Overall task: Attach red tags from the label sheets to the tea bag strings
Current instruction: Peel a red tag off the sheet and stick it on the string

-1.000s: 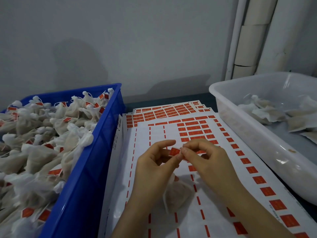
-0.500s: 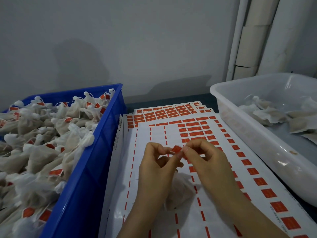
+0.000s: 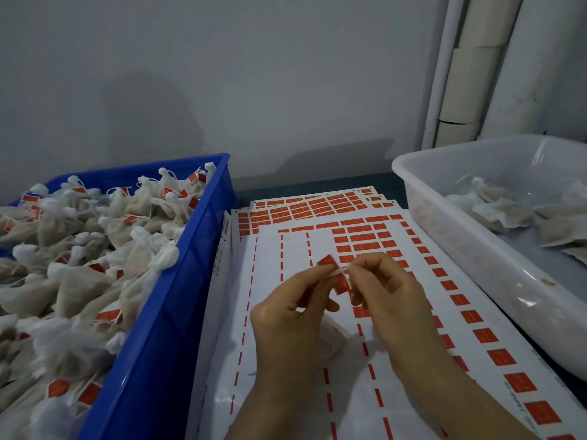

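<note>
Label sheets lie between blue crate and white tub; left hand and right hand pinch red tag, half-hiding tea bag.

red tag half-folded over string, above label sheets

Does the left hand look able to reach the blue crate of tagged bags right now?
Likely yes: the blue crate sits open-topped beside the left hand, nothing between, though it pinches a red tag.
</note>
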A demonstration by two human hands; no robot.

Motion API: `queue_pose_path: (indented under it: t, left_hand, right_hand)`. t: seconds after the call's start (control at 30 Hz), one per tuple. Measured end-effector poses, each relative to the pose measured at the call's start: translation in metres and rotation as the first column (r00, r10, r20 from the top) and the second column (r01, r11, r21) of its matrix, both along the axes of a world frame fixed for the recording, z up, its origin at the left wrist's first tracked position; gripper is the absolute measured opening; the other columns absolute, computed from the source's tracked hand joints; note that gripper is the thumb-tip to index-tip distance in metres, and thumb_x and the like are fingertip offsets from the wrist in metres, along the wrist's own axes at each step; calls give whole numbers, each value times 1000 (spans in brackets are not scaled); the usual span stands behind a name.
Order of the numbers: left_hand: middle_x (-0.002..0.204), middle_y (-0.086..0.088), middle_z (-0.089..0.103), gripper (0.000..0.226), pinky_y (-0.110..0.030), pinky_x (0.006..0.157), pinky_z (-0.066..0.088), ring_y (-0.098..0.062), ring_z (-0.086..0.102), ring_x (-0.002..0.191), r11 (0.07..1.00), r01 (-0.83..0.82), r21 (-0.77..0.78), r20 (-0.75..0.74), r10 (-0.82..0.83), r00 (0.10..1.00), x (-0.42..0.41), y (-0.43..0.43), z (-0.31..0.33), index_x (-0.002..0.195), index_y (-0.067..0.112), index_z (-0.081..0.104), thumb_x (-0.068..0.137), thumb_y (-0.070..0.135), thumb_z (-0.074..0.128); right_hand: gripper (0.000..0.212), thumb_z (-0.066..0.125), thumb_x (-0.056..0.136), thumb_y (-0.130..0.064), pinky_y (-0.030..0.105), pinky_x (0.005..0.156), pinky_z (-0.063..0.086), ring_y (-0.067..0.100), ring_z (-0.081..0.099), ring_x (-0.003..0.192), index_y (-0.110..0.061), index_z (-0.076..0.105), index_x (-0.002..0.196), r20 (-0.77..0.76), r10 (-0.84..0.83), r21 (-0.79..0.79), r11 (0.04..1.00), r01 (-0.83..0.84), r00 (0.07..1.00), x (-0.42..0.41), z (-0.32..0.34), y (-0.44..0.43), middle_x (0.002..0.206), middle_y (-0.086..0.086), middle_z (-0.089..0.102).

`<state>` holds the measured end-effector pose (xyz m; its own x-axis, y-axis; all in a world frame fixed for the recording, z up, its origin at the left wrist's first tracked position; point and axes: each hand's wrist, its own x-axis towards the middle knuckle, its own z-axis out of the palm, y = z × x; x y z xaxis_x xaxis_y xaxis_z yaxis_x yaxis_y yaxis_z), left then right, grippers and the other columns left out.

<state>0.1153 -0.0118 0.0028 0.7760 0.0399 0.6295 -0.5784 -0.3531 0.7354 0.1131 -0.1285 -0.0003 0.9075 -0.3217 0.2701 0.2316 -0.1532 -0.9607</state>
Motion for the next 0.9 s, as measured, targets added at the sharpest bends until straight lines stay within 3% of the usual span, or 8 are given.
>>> queue_pose_path:
  t: [0.23,0.33,0.47,0.57,0.9]
  left_hand:
    - [82,33,62,31,-4,62,49,3,65,70,999,10,-52,-26,-12,1000,0,-2,1,95,46,57,70,29,61]
    - [71,39,60,30,-1,61,46,7,64,70,998,16,-61,-58,-20,998,-1,-1,2,93,47,57,68,31,61]
    - [76,43,61,27,-8,68,52,7,65,80,987,38,-159,-192,-68,979,-1,-3,2,86,52,60,62,41,63]
    - [78,40,64,27,-7,69,51,10,65,83,968,54,-246,-281,-125,952,0,-5,3,82,51,63,60,36,68]
    - [75,38,65,22,-3,67,48,10,65,81,971,84,-224,-274,-146,951,-2,-5,2,82,49,63,67,33,62]
  right_hand:
    - [4,58,83,-33,-1,55,41,-10,58,78,-32,57,79,24,6,-25,1000,-5,1000,-2,5,2,74,-33,61]
    - [17,53,71,-47,-2,55,40,-11,58,80,-32,58,79,40,17,-11,1000,-17,999,-4,8,4,76,-35,61]
    - [21,52,68,-49,-1,56,41,-11,59,82,-33,59,80,46,19,13,1000,-20,999,-4,8,3,77,-36,61]
    - [18,53,69,-47,0,56,42,-12,59,83,-33,59,80,60,31,34,999,-33,998,-4,9,3,77,-38,60]
    - [15,53,72,-46,-2,60,40,-15,55,90,-37,58,83,117,64,-86,995,-54,991,-7,12,5,84,-39,59]
